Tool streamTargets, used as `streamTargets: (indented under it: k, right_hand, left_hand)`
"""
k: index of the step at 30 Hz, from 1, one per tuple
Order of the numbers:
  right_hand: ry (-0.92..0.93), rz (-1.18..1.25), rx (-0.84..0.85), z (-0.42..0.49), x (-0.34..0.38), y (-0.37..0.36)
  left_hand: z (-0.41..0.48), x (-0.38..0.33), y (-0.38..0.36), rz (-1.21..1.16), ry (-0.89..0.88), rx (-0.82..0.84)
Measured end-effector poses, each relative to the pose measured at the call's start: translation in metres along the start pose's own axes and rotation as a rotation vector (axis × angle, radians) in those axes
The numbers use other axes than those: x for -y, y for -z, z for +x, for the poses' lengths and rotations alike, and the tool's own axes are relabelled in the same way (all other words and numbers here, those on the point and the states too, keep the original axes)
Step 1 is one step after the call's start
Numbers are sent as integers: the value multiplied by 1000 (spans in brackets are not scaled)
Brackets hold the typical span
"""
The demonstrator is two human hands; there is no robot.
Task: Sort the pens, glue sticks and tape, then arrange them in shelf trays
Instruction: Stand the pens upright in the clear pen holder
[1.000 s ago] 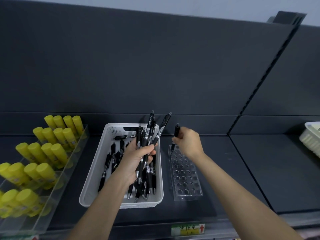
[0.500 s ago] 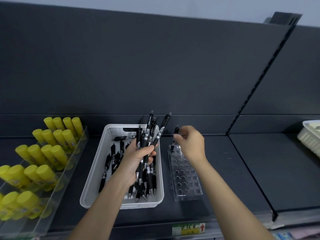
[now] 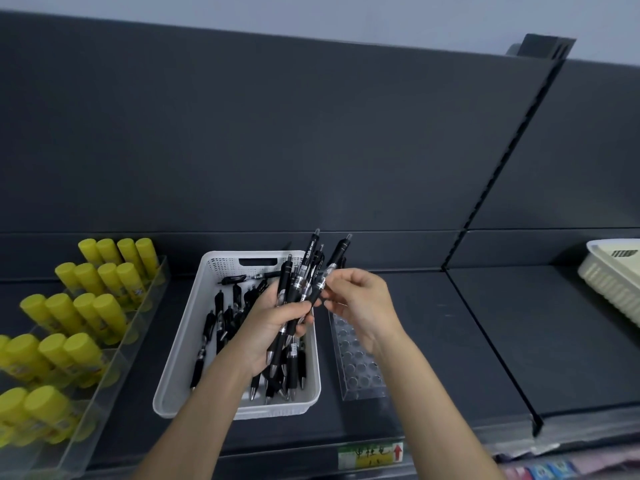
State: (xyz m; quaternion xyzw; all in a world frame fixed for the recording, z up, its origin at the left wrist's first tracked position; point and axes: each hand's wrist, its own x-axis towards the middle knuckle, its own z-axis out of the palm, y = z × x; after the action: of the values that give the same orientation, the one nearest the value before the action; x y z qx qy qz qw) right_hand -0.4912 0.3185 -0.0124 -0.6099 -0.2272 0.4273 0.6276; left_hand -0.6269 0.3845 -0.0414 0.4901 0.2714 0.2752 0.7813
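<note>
My left hand [image 3: 273, 322] is shut on a bundle of black pens [image 3: 304, 271], held upright over a white basket [image 3: 178, 358] in which several more black pens [image 3: 221, 327] lie loose. My right hand [image 3: 363, 306] is at the bundle's right side, its thumb and forefinger pinching the rightmost pen [image 3: 334, 259]. A clear pen holder [image 3: 360, 374] with rows of round holes lies right of the basket, under my right hand. Its far end is hidden by my hands.
Several yellow glue sticks [image 3: 86, 313] stand in rows in a clear stepped tray [image 3: 114, 370] at the left. A white tray [image 3: 609, 282] sits at the far right on the neighbouring shelf bay. A price label [image 3: 370, 453] marks the shelf's front edge.
My right hand set a single pen at the far end of the clear holder, let go, and came back left to the bundle. My left hand stayed put.
</note>
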Motion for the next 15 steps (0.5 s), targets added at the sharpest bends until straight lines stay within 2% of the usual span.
streamTargets:
  k: [6,10,12,15]
  right_hand:
    - [1,23,45,-1,3,-1]
    - [60,91,-91,5,13,13]
    - [147,-41,-233,12,18,27]
    - [255,-395,-389,25,20,42]
  left_hand:
    - [0,0,0,18,15,5]
    - [1,0,0,19,41,-80]
    - [2,-1,2,-6,60,-125]
    - [4,-1,1,-44,92,-141]
